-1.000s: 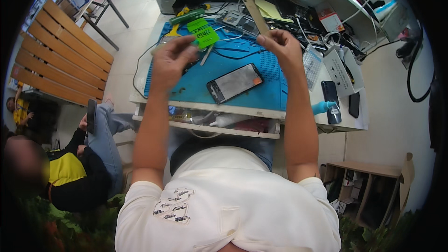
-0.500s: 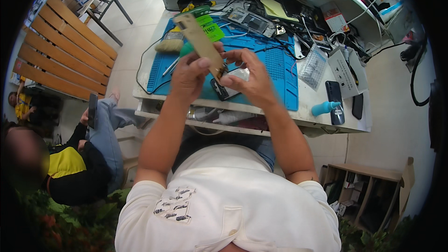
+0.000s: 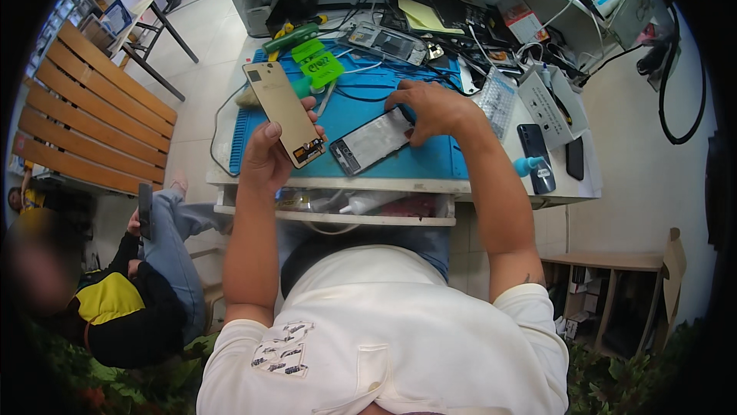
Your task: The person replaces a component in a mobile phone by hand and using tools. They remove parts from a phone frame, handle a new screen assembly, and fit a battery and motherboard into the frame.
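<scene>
My left hand point(image 3: 267, 158) holds a phone screen panel point(image 3: 282, 112) tilted above the mat, its tan back turned up. A small dark circuit strip shows at the panel's near end. To its right, a phone frame point(image 3: 372, 142) with a grey-white inner face lies slantwise by the front of the blue work mat point(image 3: 434, 160). My right hand point(image 3: 439, 112) grips the far right end of this frame, thumb on the near edge and fingers on the far edge. The fingertips of that hand are partly hidden.
Behind the panel are a bright green plastic piece point(image 3: 318, 64), a green-handled tool point(image 3: 292, 37) and a partly hidden brush point(image 3: 247, 98). An opened phone point(image 3: 388, 41) and cables crowd the back. At right stand a teal bottle point(image 3: 527, 165), a dark phone point(image 3: 536, 155) and a white box point(image 3: 554, 108).
My hands have moved apart. The left has turned the panel so its tan back faces up; the right has left the panel and taken hold of the frame on the mat.
</scene>
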The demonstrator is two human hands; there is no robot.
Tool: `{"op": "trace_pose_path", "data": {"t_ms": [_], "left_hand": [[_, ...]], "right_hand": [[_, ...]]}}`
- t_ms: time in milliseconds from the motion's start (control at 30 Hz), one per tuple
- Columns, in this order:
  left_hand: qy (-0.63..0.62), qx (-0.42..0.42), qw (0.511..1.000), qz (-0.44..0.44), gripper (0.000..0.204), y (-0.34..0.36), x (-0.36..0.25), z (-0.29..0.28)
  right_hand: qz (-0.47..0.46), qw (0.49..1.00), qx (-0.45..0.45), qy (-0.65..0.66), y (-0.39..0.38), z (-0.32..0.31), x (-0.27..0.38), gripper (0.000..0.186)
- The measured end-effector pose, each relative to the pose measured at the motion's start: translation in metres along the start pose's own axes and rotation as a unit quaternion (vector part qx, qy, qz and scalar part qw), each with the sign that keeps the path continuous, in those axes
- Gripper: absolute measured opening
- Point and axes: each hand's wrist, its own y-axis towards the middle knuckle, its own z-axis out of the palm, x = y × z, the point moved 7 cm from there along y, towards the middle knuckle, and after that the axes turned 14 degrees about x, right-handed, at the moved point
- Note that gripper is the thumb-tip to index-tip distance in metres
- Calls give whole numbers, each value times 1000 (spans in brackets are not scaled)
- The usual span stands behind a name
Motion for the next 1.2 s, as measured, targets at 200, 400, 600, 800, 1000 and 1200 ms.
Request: {"op": "trace_pose_path", "data": {"t_ms": [200, 400, 600, 800, 1000, 1200], "left_hand": [[-26, 9, 1000, 0, 80, -7, -1, -10], [-37, -4, 999, 18, 76, -17, -10, -22], [-27, -1, 1000, 14, 98, -28, -13, -31], [-92, 54, 994, 24, 99, -31, -16, -30], [-129, 63, 988, 62, 93, -30, -21, -26], [-185, 107, 973, 87, 98, -26, -32, -2]], "right_hand": [[-38, 998, -46, -33, -10, -5, 4, 68], [-93, 991, -75, 59, -39, -37, 38, 63], [-220, 954, -101, 178, -24, -48, 69, 73], [-313, 866, -115, 371, 4, -17, 64, 83], [-345, 821, -148, 429, 15, 2, 67, 86], [-354, 782, -142, 493, 27, 20, 69, 88]]}}
